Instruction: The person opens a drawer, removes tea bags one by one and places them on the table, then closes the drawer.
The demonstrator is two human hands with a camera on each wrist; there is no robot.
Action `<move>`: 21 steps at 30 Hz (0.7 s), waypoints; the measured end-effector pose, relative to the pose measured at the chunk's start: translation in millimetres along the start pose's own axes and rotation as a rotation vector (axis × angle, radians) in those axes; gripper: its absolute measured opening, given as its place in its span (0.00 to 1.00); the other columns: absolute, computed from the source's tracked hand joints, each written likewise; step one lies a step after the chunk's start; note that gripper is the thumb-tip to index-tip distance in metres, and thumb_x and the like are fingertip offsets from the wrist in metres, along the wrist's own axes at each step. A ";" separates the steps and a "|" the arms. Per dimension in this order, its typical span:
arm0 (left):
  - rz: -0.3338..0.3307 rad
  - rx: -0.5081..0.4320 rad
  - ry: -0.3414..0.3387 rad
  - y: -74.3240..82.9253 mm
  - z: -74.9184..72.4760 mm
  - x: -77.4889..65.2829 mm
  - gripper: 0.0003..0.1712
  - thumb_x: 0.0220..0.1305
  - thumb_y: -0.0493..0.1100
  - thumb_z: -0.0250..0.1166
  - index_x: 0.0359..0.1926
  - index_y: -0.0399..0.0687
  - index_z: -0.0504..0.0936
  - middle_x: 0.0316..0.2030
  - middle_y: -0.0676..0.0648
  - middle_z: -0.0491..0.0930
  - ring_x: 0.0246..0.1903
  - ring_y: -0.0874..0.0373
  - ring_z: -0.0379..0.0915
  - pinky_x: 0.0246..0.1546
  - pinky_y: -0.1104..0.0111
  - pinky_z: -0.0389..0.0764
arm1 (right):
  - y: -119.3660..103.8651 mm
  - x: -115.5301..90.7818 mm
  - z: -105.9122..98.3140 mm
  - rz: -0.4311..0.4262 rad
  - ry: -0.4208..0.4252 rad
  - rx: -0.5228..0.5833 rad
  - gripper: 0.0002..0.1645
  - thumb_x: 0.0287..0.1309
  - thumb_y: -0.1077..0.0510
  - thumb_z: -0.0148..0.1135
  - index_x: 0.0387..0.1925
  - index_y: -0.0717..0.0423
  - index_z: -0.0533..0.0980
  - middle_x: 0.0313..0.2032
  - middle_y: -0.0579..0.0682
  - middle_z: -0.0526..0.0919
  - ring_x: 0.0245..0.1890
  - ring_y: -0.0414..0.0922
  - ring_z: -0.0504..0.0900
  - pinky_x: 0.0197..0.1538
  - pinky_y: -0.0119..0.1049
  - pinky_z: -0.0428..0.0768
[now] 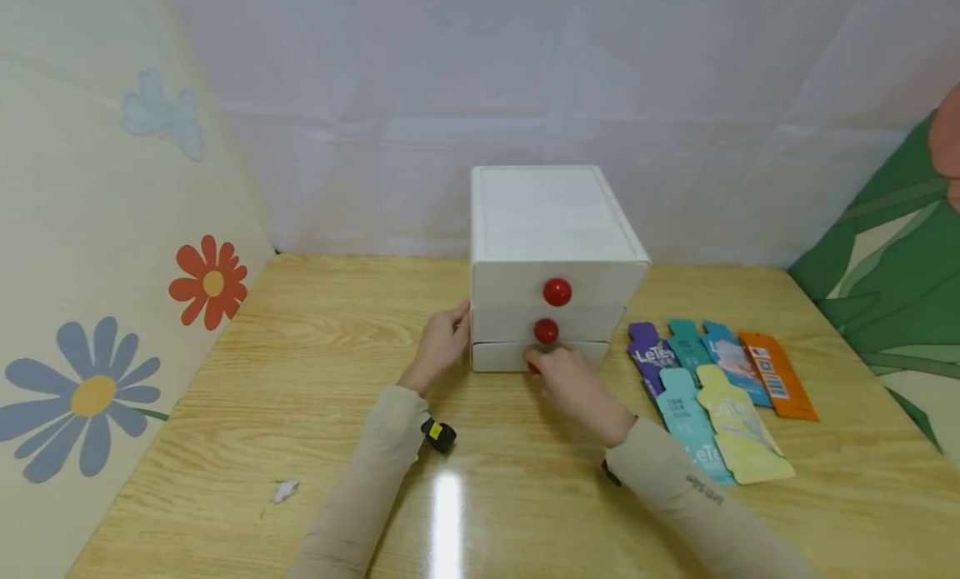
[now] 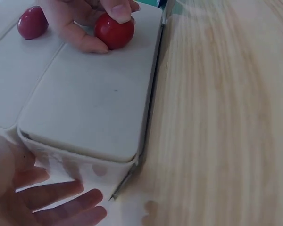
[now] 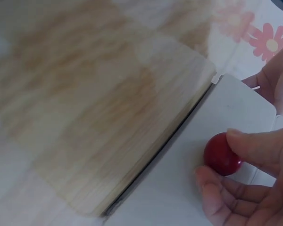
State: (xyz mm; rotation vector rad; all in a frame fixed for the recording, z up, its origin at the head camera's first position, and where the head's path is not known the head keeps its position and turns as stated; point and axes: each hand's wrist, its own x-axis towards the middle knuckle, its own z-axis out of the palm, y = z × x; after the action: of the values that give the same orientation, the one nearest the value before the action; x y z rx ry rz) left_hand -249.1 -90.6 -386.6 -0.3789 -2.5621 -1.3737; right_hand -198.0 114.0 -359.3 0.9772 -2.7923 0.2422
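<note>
A white three-drawer box (image 1: 555, 212) stands on the wooden table, each drawer front bearing a round red knob. My right hand (image 1: 573, 387) pinches the bottom drawer's red knob (image 3: 223, 154) between thumb and fingers. That bottom drawer (image 2: 92, 99) sits in its frame, with a thin gap along its edge. Against the box's left side rests my left hand (image 1: 442, 346), its fingers extended along the wall near the front corner. In the left wrist view the left fingers (image 2: 61, 202) are spread and straight. The top knob (image 1: 557, 292) and middle knob (image 1: 547, 331) are untouched.
Several flat, colourful packets lie right of the box, among them a purple one (image 1: 651, 354), a yellow one (image 1: 738, 429) and an orange one (image 1: 780, 375). A small white scrap (image 1: 284, 491) lies at the table's front left. A pale curtain (image 1: 360, 146) hangs behind the box.
</note>
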 end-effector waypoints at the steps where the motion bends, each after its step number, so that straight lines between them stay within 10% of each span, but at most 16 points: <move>1: 0.022 0.021 -0.028 -0.1 -1.8 -0.9 0.21 0.67 0.38 0.48 0.59 0.34 0.68 0.22 0.41 0.76 0.11 0.64 0.55 0.12 0.76 0.60 | -0.1 0.1 0.2 -0.001 0.005 0.005 0.13 0.36 0.74 0.59 0.22 0.56 0.69 0.15 0.44 0.66 0.17 0.42 0.68 0.19 0.35 0.70; 7: 0.111 0.028 -0.242 2.9 -15.4 -9.4 0.32 0.60 0.34 0.49 0.66 0.36 0.56 0.45 0.36 0.77 0.31 0.53 0.76 0.32 0.67 0.78 | -3.4 1.8 -0.3 0.001 0.025 0.008 0.11 0.41 0.73 0.58 0.20 0.56 0.69 0.14 0.44 0.65 0.15 0.41 0.66 0.18 0.33 0.69; 11: 0.089 -0.066 -0.335 4.8 -20.3 -13.6 0.39 0.58 0.39 0.56 0.69 0.39 0.51 0.58 0.37 0.67 0.53 0.47 0.68 0.52 0.60 0.71 | -5.6 3.0 -0.3 0.006 0.024 -0.016 0.10 0.46 0.71 0.59 0.21 0.57 0.69 0.14 0.45 0.67 0.15 0.41 0.67 0.17 0.33 0.69; 21: 0.155 0.040 -0.179 11.2 -6.3 -9.2 0.29 0.60 0.52 0.60 0.59 0.43 0.68 0.44 0.40 0.79 0.44 0.52 0.75 0.41 0.65 0.78 | -5.5 3.4 0.1 -0.012 -0.017 -0.090 0.07 0.51 0.70 0.57 0.25 0.57 0.71 0.16 0.48 0.71 0.15 0.41 0.70 0.16 0.30 0.71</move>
State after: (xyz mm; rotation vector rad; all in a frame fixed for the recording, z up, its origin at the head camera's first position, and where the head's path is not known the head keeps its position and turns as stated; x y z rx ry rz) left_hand -236.4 -91.1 -377.2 -0.7069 -2.6308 -1.2845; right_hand -197.1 107.6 -358.1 0.9785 -2.7848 0.1063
